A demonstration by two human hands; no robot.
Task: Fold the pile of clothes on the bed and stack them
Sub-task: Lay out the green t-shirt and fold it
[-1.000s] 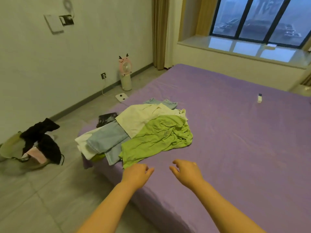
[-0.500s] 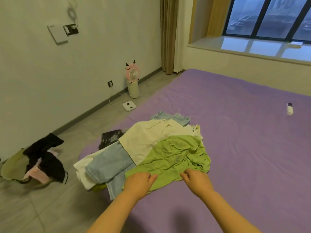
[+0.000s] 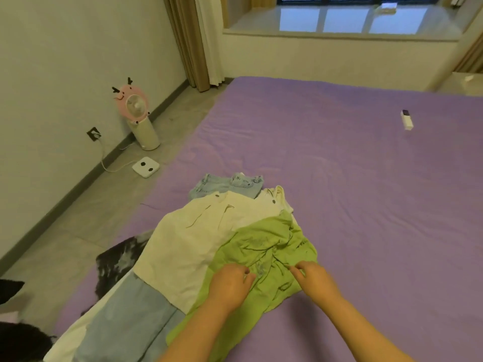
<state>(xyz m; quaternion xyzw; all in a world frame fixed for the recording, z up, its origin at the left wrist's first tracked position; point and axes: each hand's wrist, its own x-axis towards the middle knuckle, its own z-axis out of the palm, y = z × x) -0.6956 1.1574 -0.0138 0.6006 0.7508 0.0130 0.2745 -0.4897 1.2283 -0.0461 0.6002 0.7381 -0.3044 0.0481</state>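
A pile of clothes lies on the near left corner of the purple bed (image 3: pixel 366 205). A crumpled lime-green shirt (image 3: pixel 264 246) is on top. Under it lie a cream garment (image 3: pixel 193 236), light blue jeans (image 3: pixel 125 320), a second denim piece (image 3: pixel 230 184) at the back and a black patterned garment (image 3: pixel 117 262) at the bed's edge. My left hand (image 3: pixel 230 283) rests on the green shirt with its fingers curled into the cloth. My right hand (image 3: pixel 313 280) pinches a fold of the same shirt just to the right.
A small white remote (image 3: pixel 407 120) lies on the bed at the far right. On the floor to the left stand a pink fan (image 3: pixel 136 113) and a white scale (image 3: pixel 145 167). Dark clothes (image 3: pixel 15 340) lie at the bottom left.
Both hands have moved forward from the bare bed edge onto the green shirt and closed on its cloth. The view has come closer to the pile.
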